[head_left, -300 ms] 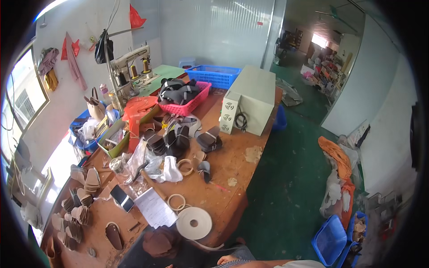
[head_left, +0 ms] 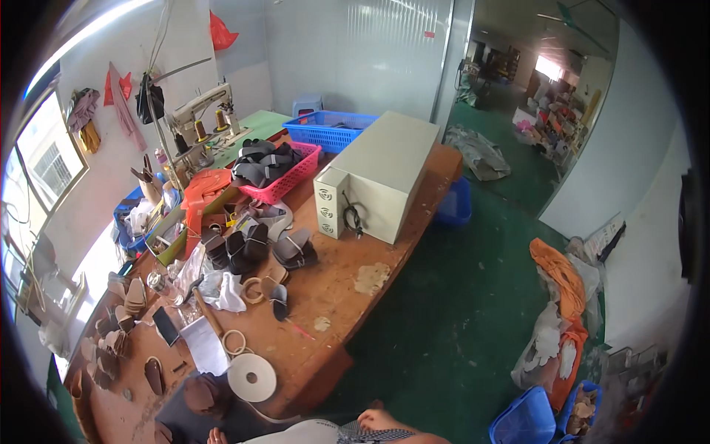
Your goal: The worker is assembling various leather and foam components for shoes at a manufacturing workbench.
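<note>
My left hand [head_left: 217, 436] shows only its fingertips at the lower edge, apart and holding nothing that I can see. Beside it, a stack of brown leather-like pieces [head_left: 203, 394] sits on a dark surface at the table's near end. My right hand [head_left: 377, 420] lies low in the middle over checkered fabric, its fingers loosely extended with nothing visible in them. A roll of pale tape [head_left: 238, 379] rests near the table edge, with a ring [head_left: 234, 342], a written sheet [head_left: 203, 348], a hammer [head_left: 208, 312] and a phone [head_left: 166, 326] beyond it.
Stacks of shoe-sole-shaped pieces [head_left: 107, 344] cover the left side of the table. Farther back stand a beige metal box [head_left: 384, 174], a pink basket [head_left: 299, 169] of dark pieces, a blue basket [head_left: 325, 137] and a sewing machine [head_left: 200, 103]. Blue bins [head_left: 523, 418] stand on the floor at right.
The view has shifted, so the table and its things sit farther left. My right hand shows more fully, and my left fingertips have come further into view at the lower edge.
</note>
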The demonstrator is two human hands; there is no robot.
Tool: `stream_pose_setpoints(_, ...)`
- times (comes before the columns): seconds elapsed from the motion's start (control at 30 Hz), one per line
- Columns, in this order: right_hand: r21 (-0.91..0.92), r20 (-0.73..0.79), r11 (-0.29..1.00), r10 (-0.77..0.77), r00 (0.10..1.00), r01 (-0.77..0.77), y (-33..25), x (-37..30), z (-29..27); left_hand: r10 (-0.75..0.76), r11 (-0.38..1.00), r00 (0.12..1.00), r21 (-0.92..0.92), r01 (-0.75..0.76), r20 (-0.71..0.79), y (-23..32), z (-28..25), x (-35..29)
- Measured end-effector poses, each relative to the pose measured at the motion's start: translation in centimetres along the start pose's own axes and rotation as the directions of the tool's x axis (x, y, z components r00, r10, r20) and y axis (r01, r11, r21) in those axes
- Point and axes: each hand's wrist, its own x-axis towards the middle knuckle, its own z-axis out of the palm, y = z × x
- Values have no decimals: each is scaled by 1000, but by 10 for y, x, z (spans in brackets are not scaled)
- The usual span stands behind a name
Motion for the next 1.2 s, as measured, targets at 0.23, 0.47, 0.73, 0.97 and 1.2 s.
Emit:
stream_pose_setpoints(0.23, 269, -486, 962, 101, 868, 39, -78, -43, -174, 63, 996, 966, -73, -46, 252, 46, -24, 76)
stream_pose_setpoints(0.47, 148, -442, 983, -28, 897, 104, -190, -32, -343, 60, 961, 875, -265, 80, 481, 157, 0, 185)
stream_pose_setpoints(0.73, -250, -601, 893, -447, 663, 375, -428, 6, -531, 139, 855, 696, -440, 275, 705, 253, -25, 371)
stream_pose_setpoints(0.97, -590, -325, 667, -712, 622, 455, -616, 129, -653, 292, 739, 438, -491, 461, 850, 322, -76, 501)
stream_pose_setpoints(1.2, -935, 53, 153, -831, 553, 321, -781, 387, -721, 467, 506, 254, -492, 709, 847, 438, -108, 632)
